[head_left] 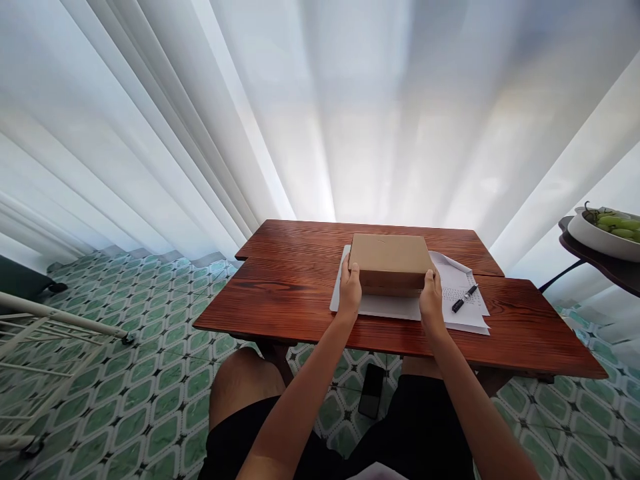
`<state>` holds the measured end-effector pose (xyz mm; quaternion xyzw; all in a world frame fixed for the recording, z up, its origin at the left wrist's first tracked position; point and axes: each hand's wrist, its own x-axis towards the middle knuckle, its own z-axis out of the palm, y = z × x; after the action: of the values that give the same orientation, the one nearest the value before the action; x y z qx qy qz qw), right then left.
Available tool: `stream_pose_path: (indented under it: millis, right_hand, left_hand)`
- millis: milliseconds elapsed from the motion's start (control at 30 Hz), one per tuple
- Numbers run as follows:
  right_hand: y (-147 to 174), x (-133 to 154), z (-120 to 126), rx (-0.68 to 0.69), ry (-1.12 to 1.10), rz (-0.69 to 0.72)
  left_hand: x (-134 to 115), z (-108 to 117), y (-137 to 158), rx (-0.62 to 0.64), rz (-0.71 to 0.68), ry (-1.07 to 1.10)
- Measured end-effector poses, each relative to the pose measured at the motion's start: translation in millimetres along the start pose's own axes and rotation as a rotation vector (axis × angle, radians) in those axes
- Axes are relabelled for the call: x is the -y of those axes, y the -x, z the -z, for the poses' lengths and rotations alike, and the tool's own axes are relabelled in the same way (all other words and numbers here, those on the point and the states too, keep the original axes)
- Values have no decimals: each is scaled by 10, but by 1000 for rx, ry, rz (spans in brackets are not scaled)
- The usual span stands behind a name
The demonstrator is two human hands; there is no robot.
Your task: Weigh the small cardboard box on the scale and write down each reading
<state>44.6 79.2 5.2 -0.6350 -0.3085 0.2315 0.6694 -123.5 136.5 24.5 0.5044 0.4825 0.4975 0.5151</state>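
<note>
A closed brown cardboard box (393, 255) is held between my two hands over the middle of the wooden table. My left hand (350, 288) grips its left side, thumb toward the front corner. On the opposite side my right hand (431, 297) clasps the right end the same way. Below the box lies a flat light-grey panel (377, 306), mostly covered by it. Handwritten paper sheets (457, 277) stick out to the right, partly under my right hand. A black pen (465, 299) rests on those sheets.
The reddish-brown wooden table (280, 293) stands before my knees, white curtains (350, 113) behind it. At right, a white bowl of green grapes (605, 233) sits on a dark stand. A phone (371, 391) lies on the tiled floor; a white metal rack (60, 320) is at left.
</note>
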Motion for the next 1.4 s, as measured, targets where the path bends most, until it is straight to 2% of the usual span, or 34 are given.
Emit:
stream_pose_path:
  millis: [200,367,667,1133,1267,1400]
  right_hand:
    - [10,74,-53,10,-48,15]
    - [31,180,-112,11,-74,5]
    - [77,325,-144,-27,-101,8]
    - [188,179,-27,-87,-87,32]
    - [238,206,-72,-100,-70,30]
    - [296,287,-195,-85,-36,50]
  left_hand:
    - [-52,-4,37,-5,23,51]
    - [-186,39,13,-15,53,77]
    - [-359,79,-1,-17,13,87]
    - [-194,102,193,13,93,58]
    - [-264,165,222,38,109,83]
    - [-313,277,205,-39,54,80]
